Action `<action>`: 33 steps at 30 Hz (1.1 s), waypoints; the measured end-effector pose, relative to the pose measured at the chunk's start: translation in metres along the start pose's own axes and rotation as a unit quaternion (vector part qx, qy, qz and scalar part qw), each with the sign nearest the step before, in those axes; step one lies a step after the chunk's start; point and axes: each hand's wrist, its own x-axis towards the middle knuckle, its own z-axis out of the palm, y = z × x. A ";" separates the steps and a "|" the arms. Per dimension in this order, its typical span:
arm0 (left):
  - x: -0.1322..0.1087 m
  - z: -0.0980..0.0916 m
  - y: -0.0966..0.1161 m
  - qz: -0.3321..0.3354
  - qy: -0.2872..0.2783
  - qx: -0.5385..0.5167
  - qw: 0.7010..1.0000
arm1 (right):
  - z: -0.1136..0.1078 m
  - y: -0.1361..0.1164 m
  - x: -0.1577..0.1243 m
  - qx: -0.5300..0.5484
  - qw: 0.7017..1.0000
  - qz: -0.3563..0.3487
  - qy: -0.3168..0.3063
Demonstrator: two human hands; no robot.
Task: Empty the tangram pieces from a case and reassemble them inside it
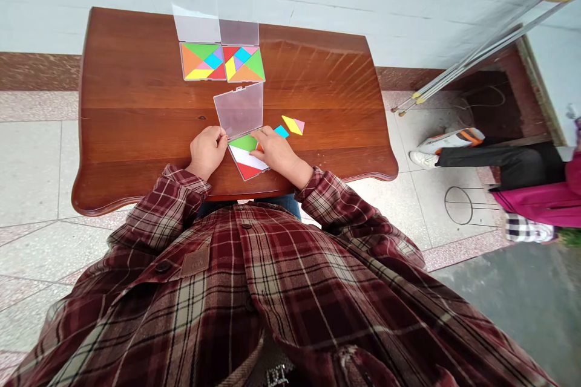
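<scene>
Item 1: my left hand (pixel 207 151), near the front edge of the tabletop (pixel 136 109). Fingers curled, tips touching the left side of the near puzzle case (pixel 247 160), where its clear lid (pixel 239 110) hinges up. Whether they pinch the case or only steady it, I cannot tell.

Item 2: my right hand (pixel 278 152), just right of the left one. It lies flat over the right part of the case tray, fingers loose and spread on the pieces, closed around nothing that I can see. An orange sliver (pixel 259 146) shows at the fingertips.

Item 3: the near puzzle case, at the middle of the front edge, turned askew. Green piece (pixel 245 143) at the top, a bare white band across the middle, red piece (pixel 247 170) at the near corner.

Item 4: loose pieces right of the case: a blue piece (pixel 281 131), then a yellow piece (pixel 291 124) touching a pink piece (pixel 300 126).

Item 5: two filled cases (pixel 222 62) side by side toward the back edge, lids up.

Risks, as I judge them: the case sits close to the front edge, so a push from my right hand could slide it off; the raised lid could drop onto my fingers; my sleeve could sweep the loose pieces away.
</scene>
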 end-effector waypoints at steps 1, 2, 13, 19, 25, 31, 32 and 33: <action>0.000 0.000 0.000 0.001 0.002 0.000 1.000 | -0.001 0.000 -0.001 0.003 1.000 0.001 0.001; 0.000 0.000 0.000 0.001 0.003 0.001 1.000 | -0.003 0.001 -0.002 0.008 1.000 0.002 0.003; 0.001 0.000 0.000 0.001 0.004 0.005 1.000 | -0.008 0.024 -0.036 -0.013 0.996 0.085 -0.009; 0.001 0.001 -0.002 0.000 0.006 0.012 1.000 | -0.006 0.019 -0.032 -0.025 0.996 0.089 -0.006; 0.001 0.001 -0.001 0.000 0.004 0.014 1.000 | -0.008 0.016 -0.033 -0.026 0.996 0.090 -0.005; 0.001 0.000 -0.001 -0.004 0.003 0.018 1.000 | -0.004 0.023 -0.034 -0.015 0.997 0.074 0.006; 0.001 0.000 -0.001 -0.005 0.003 0.017 1.000 | -0.004 0.023 -0.034 -0.015 0.997 0.072 0.007; 0.001 0.000 -0.001 -0.005 0.002 0.016 1.000 | -0.004 0.023 -0.034 -0.015 0.997 0.071 0.008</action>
